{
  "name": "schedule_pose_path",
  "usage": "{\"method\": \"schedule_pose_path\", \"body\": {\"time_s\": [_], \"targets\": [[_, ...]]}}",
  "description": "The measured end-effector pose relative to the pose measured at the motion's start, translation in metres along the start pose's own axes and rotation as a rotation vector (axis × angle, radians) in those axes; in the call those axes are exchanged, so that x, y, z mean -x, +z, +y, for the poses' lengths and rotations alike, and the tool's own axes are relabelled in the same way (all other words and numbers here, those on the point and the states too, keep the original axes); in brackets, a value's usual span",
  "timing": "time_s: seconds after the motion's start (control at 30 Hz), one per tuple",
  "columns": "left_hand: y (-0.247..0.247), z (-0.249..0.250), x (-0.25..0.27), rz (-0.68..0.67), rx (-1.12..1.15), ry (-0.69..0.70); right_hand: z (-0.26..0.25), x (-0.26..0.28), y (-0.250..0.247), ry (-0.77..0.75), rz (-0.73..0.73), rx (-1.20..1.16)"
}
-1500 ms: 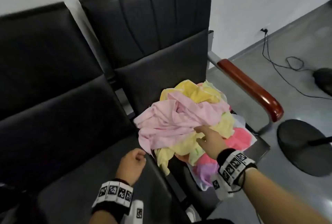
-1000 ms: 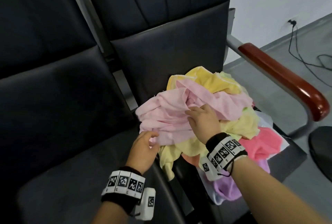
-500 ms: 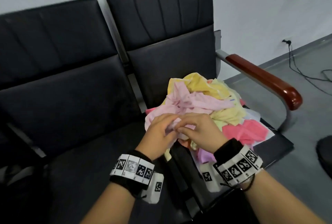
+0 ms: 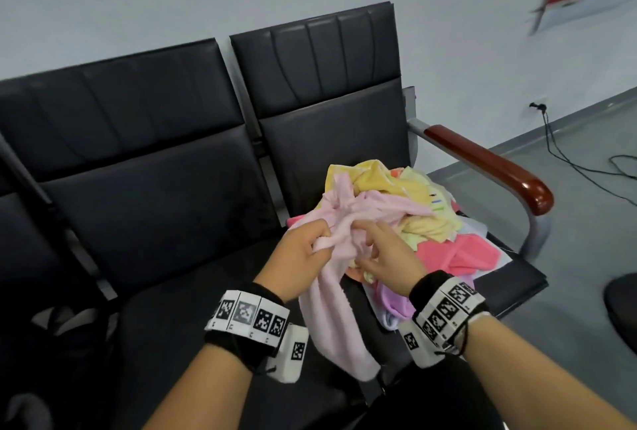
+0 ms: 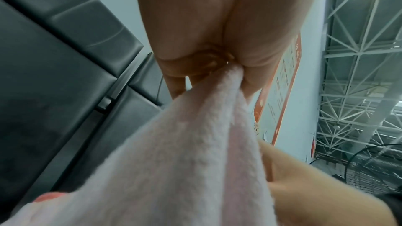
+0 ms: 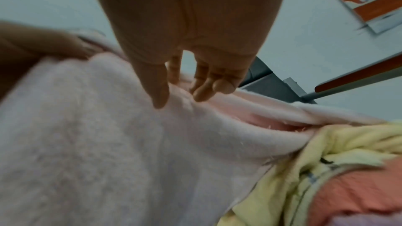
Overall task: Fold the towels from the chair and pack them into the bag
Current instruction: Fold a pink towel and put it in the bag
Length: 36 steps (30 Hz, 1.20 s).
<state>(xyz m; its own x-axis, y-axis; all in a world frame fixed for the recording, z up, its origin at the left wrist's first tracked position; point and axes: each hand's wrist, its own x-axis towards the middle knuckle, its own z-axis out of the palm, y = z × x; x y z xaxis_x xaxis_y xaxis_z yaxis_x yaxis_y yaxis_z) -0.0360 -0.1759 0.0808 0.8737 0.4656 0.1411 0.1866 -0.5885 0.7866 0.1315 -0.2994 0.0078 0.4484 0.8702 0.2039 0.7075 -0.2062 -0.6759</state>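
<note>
— Where's the towel?
— My left hand (image 4: 299, 257) pinches the pink towel (image 4: 336, 312); it hangs toward six o'clock, still trailing onto the pile (image 4: 410, 204) at one o'clock.
— Your right hand (image 4: 386, 257)?
— Fingers loosely spread, touching it.

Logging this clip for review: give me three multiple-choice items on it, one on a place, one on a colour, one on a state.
1. Where does the heap of crumpled towels lie?
A. on the floor
B. on the black padded chair seat beside the wooden armrest
C. in a bag

2. What colour is the fluffy towel being lifted?
A. pale pink
B. green
C. white

3. How is the left hand?
A. flat and idle
B. resting on the seat
C. gripping the towel

B: heap on that seat. A: pale pink cloth. C: fingers curled round it.
</note>
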Motion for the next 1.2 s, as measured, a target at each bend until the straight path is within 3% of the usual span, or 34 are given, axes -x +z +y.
{"method": "schedule_pose_path", "body": {"time_s": [0.1,0.17,0.27,0.37,0.43,0.57,0.63,0.77,0.97,1.2], "targets": [[-0.013,0.007,0.0,-0.04,-0.026,0.016,0.004,-0.019,0.002,0.017,0.159,0.032],[-0.018,0.009,0.001,-0.046,-0.027,0.033,0.007,-0.033,0.002,-0.045,0.15,0.154],[-0.022,0.012,0.0,-0.027,0.004,0.072,0.011,-0.049,0.009,-0.065,-0.075,0.315],[-0.025,0.01,-0.001,0.015,-0.003,0.11,0.017,-0.051,0.008,0.189,-0.286,0.38],[-0.026,0.006,-0.003,0.046,-0.037,0.103,0.021,-0.054,-0.001,0.251,-0.193,0.369],[-0.024,0.0,-0.009,0.152,-0.066,0.06,0.008,-0.058,-0.042,0.179,0.361,0.048],[-0.024,0.001,-0.014,0.187,-0.065,0.026,-0.01,-0.056,-0.061,0.09,0.554,-0.139],[-0.027,0.006,-0.015,0.193,-0.048,-0.052,-0.032,-0.048,-0.072,0.043,0.575,-0.195],[-0.047,0.012,0.001,0.331,-0.077,-0.076,-0.076,-0.039,-0.087,-0.23,0.651,-0.213],[-0.092,0.01,0.05,0.52,-0.062,-0.109,-0.137,-0.015,-0.064,-0.276,0.478,-0.183]]}}
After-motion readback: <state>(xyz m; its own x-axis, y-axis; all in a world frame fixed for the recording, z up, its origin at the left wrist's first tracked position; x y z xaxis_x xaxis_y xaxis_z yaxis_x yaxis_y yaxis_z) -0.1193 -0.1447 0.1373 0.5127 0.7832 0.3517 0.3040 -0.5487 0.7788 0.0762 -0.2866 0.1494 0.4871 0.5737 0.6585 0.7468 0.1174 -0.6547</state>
